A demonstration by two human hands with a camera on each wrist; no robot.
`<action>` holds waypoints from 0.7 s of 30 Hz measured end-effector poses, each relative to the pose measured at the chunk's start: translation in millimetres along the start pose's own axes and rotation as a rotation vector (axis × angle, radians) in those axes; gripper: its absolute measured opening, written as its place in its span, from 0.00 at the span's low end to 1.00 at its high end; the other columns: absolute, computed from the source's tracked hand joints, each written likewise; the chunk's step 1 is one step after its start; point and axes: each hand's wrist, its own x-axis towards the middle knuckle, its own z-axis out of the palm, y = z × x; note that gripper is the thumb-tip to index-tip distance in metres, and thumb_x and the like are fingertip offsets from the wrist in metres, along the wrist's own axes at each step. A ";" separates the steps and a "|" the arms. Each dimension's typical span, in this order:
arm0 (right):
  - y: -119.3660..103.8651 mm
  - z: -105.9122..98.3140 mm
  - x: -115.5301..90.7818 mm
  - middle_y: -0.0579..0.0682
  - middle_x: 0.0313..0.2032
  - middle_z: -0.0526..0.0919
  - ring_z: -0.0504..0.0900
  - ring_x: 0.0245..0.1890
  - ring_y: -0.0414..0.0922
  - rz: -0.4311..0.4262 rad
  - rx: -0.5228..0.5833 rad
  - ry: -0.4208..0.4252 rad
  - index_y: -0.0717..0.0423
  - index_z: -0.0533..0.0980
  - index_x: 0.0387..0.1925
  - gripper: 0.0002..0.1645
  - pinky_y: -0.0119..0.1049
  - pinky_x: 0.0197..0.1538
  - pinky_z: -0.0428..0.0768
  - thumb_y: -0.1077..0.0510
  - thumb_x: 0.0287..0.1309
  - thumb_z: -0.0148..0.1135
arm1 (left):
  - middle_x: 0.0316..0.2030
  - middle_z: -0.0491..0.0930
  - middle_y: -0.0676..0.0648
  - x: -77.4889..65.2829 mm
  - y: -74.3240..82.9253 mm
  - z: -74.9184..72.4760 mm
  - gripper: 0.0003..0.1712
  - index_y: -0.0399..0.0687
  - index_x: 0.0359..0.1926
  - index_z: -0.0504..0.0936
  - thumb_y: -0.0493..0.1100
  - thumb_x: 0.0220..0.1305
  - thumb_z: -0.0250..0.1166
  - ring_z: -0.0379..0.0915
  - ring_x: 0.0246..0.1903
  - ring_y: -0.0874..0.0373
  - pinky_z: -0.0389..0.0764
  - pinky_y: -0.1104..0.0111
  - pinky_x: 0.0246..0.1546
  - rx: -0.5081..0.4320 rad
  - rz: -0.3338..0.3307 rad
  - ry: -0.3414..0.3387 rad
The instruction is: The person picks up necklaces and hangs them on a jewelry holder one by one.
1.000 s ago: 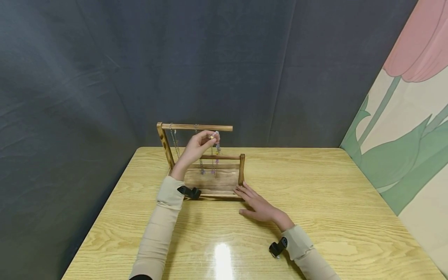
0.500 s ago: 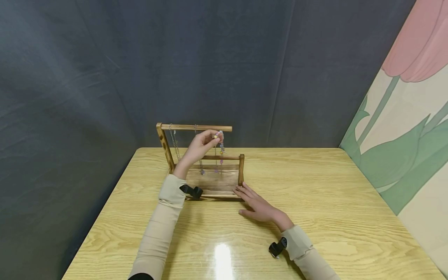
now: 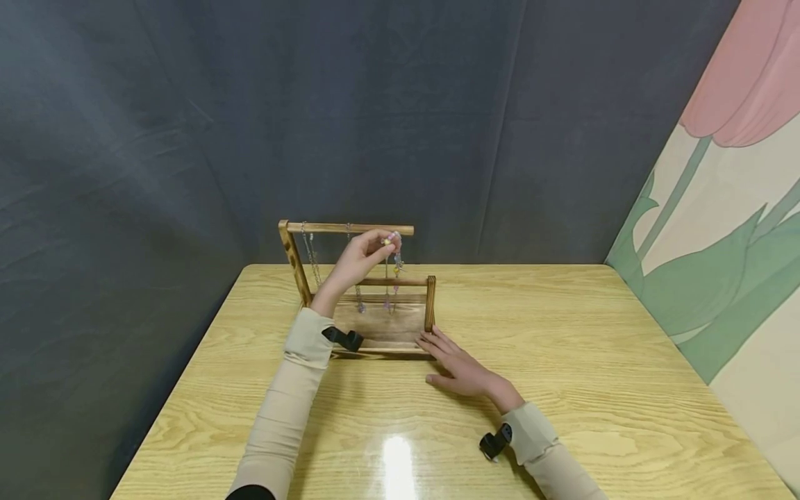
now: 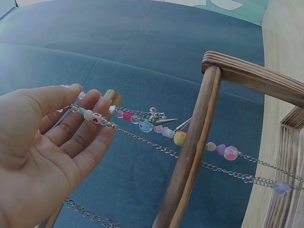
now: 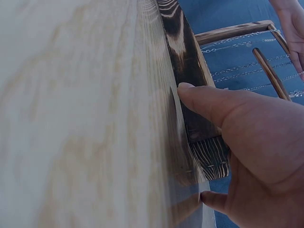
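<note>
A wooden jewellery stand (image 3: 431, 304) stands on the table, with an upper bar (image 3: 321, 228) free at its right end and a lower bar (image 3: 409, 282). Near that free end, my left hand (image 3: 357, 260) pinches a necklace (image 4: 146, 125) of coloured beads and silver chain between thumb and fingers. Its strands hang down past the lower bar. Whether it rests over the upper bar, I cannot tell. My right hand (image 3: 465, 373) lies with extended fingers at the stand's front right corner; the right wrist view shows the thumb (image 5: 204, 97) against the dark base edge (image 5: 206, 123).
Other chain necklaces (image 3: 312, 253) hang from the upper bar, left of my left hand. The wood-grained table (image 3: 562, 333) ends at a dark curtain (image 3: 437, 125) behind. A tulip-patterned panel (image 3: 737, 250) stands on the right.
My left hand has moved a little to the right along the upper bar with the beaded necklace, then nearly stopped. My right hand has stayed in place.
</note>
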 end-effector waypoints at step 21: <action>1.2 0.7 0.4 0.58 0.72 0.45 0.35 0.71 0.57 -0.001 0.016 -0.005 0.56 0.47 0.71 0.42 0.61 0.66 0.52 0.52 0.64 0.55 | 0.49 0.78 0.44 11.0 2.5 7.6 0.19 0.43 0.55 0.75 0.46 0.68 0.54 0.76 0.48 0.49 0.78 0.60 0.47 0.084 0.017 -0.026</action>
